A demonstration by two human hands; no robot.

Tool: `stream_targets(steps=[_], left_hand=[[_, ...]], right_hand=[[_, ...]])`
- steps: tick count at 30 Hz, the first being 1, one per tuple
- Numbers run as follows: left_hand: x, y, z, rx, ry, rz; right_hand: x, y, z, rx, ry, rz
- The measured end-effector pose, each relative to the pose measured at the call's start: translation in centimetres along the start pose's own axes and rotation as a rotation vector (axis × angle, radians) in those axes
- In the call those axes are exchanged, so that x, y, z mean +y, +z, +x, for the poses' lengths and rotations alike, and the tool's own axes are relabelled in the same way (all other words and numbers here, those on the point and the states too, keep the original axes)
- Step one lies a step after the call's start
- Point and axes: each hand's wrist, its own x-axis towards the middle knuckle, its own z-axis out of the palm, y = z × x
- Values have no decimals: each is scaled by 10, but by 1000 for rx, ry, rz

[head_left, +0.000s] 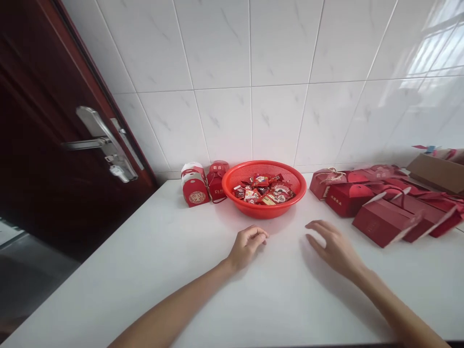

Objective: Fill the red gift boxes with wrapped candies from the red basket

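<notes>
My left hand (248,246) is on the white table just in front of the red plastic basket (266,210), fingers curled and thumb against them, with nothing visible in it. Over the table to the right, my right hand (331,246) has its thumb and fingers apart and holds nothing. Wrapped candies (266,187) in red and white wrappers lie heaped in the basket. Nearest to my right hand are red gift boxes, among them a dark red box with a handle (384,222) and a red box (348,198) behind it.
Two small red gift boxes (195,189) stand left of the basket against the tiled wall (223,121). Several more red boxes crowd the right side, with a brown cardboard box (435,171) behind them. A dark door with a metal handle (105,142) borders the table's left.
</notes>
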Motion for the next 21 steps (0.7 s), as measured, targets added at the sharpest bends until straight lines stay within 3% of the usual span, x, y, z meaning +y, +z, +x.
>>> stream_targets(steps=[6, 8, 10, 12, 14, 15, 18, 21], left_hand=[[17, -22, -5, 82, 336, 252], [25, -41, -1, 175, 411, 342], [33, -69, 7, 342, 465, 412], [40, -104, 20, 561, 441, 505], [43, -142, 34, 784, 310, 637], [43, -160, 41, 835, 258, 665], [38, -202, 60, 895, 150, 719], [29, -221, 72, 861, 79, 767]], right_hand=[[-104, 45, 7, -119, -521, 258], [-126, 60, 2, -143, -650, 285], [-138, 75, -4, -112, -735, 303], [-142, 86, -9, -71, -758, 306], [-142, 94, -12, -54, -721, 302], [-142, 97, -13, -49, -701, 300], [-141, 103, -15, -20, -686, 293], [-141, 106, -14, -4, -684, 290]])
